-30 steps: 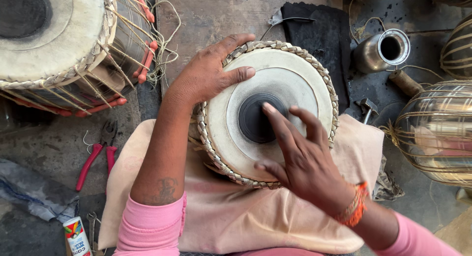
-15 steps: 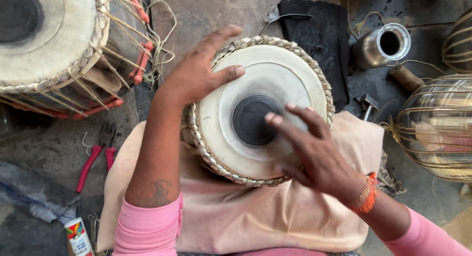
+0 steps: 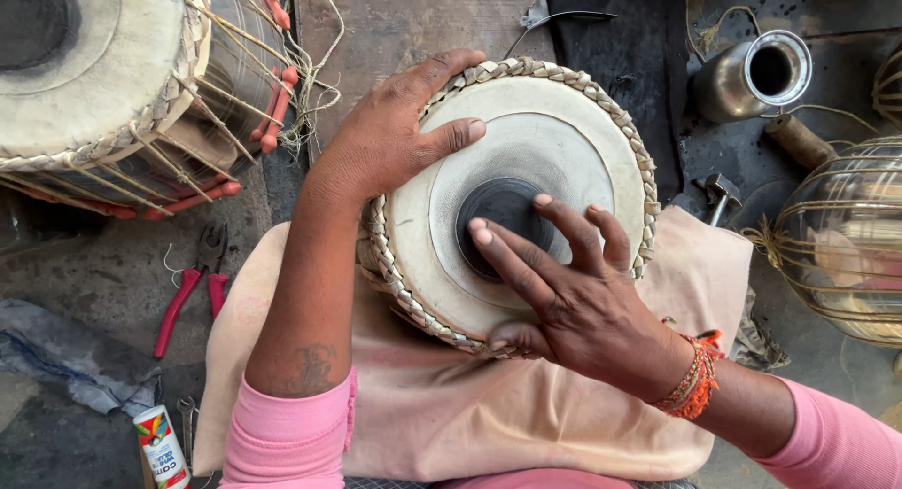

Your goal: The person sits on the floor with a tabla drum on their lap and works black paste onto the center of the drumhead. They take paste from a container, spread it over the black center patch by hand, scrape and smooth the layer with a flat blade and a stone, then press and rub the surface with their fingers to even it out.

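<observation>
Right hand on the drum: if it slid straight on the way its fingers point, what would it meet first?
The right hand points up-left across the drum, fingertips on the black centre patch. Going on, it would probably meet the left hand, whose thumb lies on the skin there.

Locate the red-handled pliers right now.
In the head view, the red-handled pliers lie on the dark floor at left, just off the left edge of the peach cloth, below the larger drum and beside the left forearm.

Stained floor (image 3: pixel 94 273) under pliers (image 3: pixel 193 287), perhaps rags (image 3: pixel 70 362)
</observation>
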